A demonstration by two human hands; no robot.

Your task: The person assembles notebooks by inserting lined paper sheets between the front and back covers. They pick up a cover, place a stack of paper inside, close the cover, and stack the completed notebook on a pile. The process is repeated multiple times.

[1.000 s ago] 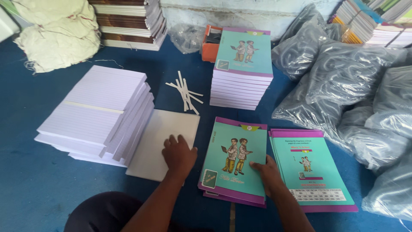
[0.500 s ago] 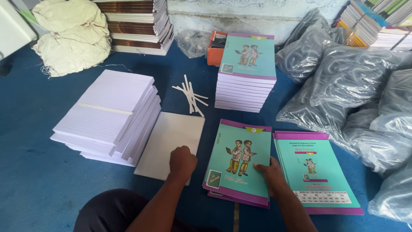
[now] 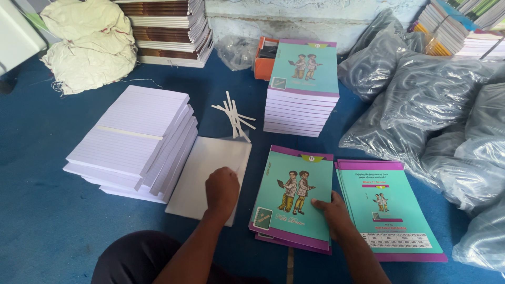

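Observation:
My left hand (image 3: 222, 190) rests with curled fingers on a flat sheaf of white paper (image 3: 205, 167) lying on the blue floor. My right hand (image 3: 332, 209) presses on the right edge of a small pile of teal notebook covers (image 3: 292, 197) with purple borders, front side up. Beside it on the right lies a second pile of teal covers (image 3: 389, 210), back side up. Whether the left hand pinches a sheet is hidden.
A tall skewed stack of ruled white paper (image 3: 134, 139) stands at left. A stack of finished teal notebooks (image 3: 302, 89) sits at the back, white paper strips (image 3: 232, 117) beside it. Grey plastic bags (image 3: 436, 105) crowd the right. Cloth bundle (image 3: 87, 44) and more book stacks lie behind.
My left hand has shifted slightly on the white sheaf. The right hand stays on the front-side covers. The view has drifted a little.

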